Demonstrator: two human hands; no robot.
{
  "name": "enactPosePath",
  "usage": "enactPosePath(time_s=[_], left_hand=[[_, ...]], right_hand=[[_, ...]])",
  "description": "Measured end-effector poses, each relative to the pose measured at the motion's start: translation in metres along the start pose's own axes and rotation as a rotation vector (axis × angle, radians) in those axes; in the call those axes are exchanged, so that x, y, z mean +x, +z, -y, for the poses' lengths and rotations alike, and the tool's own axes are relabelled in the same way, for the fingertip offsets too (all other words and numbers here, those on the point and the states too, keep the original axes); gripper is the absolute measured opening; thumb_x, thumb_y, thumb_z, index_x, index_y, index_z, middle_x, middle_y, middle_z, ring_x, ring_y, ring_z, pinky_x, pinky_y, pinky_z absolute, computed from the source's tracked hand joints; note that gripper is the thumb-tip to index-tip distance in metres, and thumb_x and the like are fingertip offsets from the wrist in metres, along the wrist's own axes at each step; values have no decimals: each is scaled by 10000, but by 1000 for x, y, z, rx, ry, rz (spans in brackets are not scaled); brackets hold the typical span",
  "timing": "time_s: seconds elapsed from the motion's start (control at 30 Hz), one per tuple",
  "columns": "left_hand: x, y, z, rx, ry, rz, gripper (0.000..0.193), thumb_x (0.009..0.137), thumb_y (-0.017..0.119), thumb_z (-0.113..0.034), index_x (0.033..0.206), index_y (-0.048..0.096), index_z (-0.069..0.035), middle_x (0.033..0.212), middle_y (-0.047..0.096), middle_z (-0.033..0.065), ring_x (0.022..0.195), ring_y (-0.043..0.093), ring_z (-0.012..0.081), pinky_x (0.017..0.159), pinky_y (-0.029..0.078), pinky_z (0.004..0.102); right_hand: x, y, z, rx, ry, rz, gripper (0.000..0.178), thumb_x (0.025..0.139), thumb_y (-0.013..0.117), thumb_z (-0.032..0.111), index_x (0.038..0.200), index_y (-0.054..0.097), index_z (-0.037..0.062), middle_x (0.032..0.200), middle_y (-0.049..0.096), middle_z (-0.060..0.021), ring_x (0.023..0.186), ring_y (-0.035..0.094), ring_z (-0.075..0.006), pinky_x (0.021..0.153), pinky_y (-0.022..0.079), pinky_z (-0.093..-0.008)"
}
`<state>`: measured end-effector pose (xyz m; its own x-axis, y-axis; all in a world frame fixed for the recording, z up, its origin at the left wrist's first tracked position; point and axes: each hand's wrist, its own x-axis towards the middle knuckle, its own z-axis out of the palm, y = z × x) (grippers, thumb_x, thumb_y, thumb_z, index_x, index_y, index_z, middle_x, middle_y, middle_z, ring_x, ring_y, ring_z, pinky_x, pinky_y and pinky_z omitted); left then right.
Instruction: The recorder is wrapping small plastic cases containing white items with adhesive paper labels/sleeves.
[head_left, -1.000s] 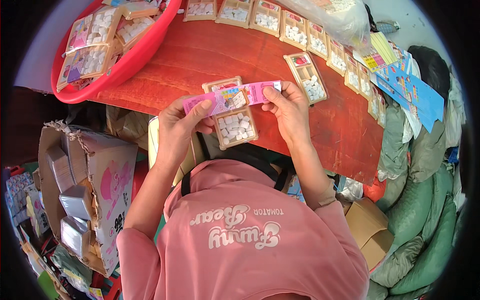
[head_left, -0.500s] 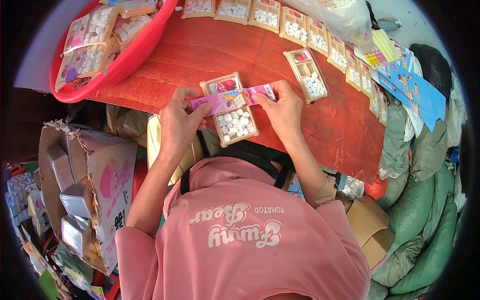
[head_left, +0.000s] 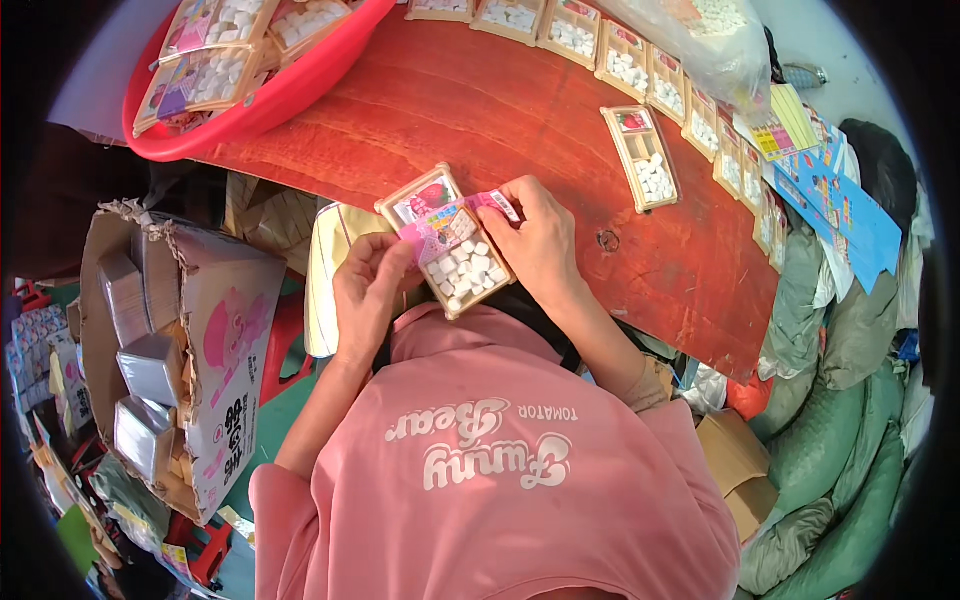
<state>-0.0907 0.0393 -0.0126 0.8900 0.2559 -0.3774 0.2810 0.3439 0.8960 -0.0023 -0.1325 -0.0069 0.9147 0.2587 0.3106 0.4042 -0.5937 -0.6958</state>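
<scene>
A small tan plastic tray (head_left: 492,293) of white candy-like pieces lies tilted at the table's near edge, with a strawberry picture in its far part. Across its middle runs a pink printed paper band (head_left: 452,230), now folding down over the tray's left side. My left hand (head_left: 368,290) is closed, thumb and fingers pinching the band's left end against the tray's side. With thumb and fingers, my right hand (head_left: 540,240) grips the band's right end by the opposite side. The undersides of both grips are hidden.
A red table (head_left: 480,130) carries a curved row of filled trays (head_left: 628,72) and one separate filled tray (head_left: 645,165). A pink-red basin (head_left: 300,98) of banded trays sits at the left. Blue printed sheets (head_left: 835,200) lie right; an open carton (head_left: 230,350) stands below left.
The tray has turned and come closer to my body. The band, flat before, now bends over the tray's left side. My left hand has shifted down; the view has shifted too.
</scene>
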Motion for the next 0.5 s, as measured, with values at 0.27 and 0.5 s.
enactPosePath(time_s=[0.27,0.5], left_hand=[[1,9,-6,-90,-162,57,245,876,624,-152,968,557,66,916,638,125,818,628,141,751,540,271],[-8,-3,-5,-478,-114,164,200,883,575,-100,1043,551,18,1011,635,131,917,643,207,836,534,360]], right_hand=[[2,0,0,11,21,13,232,736,729,88,847,539,15,740,622,-107,647,628,-208,571,489,-315],[12,-17,20,679,412,169,136,841,657,96,861,578,-12,777,633,-55,668,592,-78,539,478,-196]])
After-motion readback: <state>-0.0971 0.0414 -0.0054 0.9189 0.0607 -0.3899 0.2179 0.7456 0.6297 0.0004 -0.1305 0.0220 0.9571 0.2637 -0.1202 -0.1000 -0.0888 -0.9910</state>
